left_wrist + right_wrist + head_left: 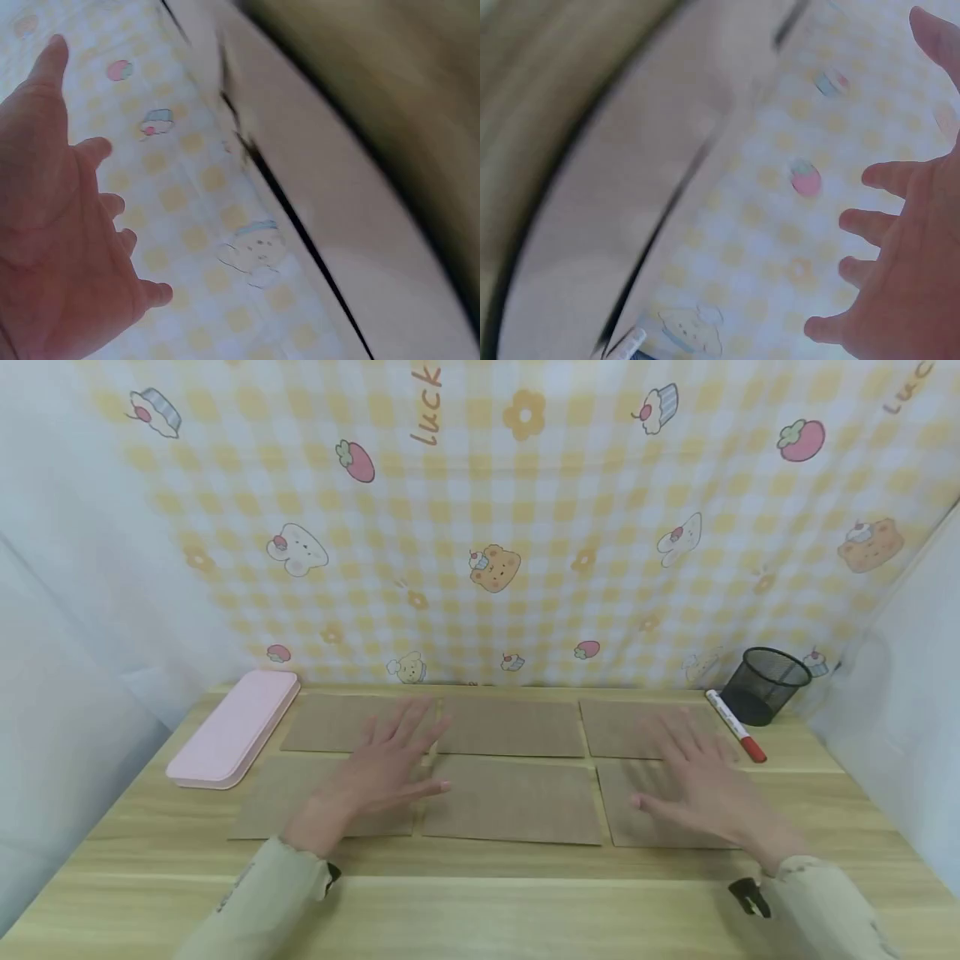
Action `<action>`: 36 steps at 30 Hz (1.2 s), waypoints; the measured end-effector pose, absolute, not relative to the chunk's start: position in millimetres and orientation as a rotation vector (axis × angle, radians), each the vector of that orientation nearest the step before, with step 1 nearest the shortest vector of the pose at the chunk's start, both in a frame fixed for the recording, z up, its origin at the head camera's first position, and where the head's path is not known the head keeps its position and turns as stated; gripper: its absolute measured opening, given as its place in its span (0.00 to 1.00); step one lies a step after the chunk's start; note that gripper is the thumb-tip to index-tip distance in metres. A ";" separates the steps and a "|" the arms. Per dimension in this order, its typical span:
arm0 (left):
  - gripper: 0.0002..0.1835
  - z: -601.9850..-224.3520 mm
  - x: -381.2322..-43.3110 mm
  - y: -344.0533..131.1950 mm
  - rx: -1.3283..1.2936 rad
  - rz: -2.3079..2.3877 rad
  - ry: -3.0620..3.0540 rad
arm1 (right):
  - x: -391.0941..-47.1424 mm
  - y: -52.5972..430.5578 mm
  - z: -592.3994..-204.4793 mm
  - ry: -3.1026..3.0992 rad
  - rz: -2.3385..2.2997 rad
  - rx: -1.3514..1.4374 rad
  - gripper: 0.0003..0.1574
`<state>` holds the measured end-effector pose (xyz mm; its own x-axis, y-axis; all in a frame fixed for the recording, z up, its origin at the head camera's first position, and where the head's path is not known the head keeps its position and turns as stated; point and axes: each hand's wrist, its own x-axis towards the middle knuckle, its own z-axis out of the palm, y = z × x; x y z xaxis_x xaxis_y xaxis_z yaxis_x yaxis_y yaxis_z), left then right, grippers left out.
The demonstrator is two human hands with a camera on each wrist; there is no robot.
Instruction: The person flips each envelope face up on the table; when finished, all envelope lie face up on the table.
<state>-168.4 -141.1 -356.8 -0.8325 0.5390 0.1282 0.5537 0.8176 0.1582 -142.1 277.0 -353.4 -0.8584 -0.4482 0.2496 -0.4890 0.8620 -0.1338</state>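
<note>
Several flat brown rectangular sheets, cardboard-like, lie in two rows on the wooden table. My left hand (378,768), fingers spread, is over the left part of the rows, nearest the front-left sheet (285,789) and the back-left sheet (322,718). Over the right part is my right hand (705,781), also spread and slightly blurred, partly covering the front-right sheet (630,822) and the back-right sheet (611,727). Between the hands lie the front-middle sheet (517,802) and back-middle sheet (510,727). Both wrist views show the left palm (45,247) and right palm (922,285) holding nothing.
A pink case (232,727) lies at the table's left. On the back right, a black mesh pen cup (765,685) stands beside a white marker with a red end (735,727). A checked curtain (450,510) hangs behind the wooden table (517,910).
</note>
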 end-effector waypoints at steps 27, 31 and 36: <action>0.58 -328.1 -165.9 7.1 -1.065 -0.728 -3.086 | -138.5 341.6 -340.8 -2.976 0.485 0.679 0.53; 0.58 -329.5 -165.4 36.6 -1.076 -0.673 -3.188 | -136.0 355.7 -339.3 -3.140 0.457 0.550 0.51; 0.55 -333.9 -165.1 69.3 -1.128 -0.504 -3.220 | -132.2 370.0 -338.6 -3.251 0.453 0.466 0.51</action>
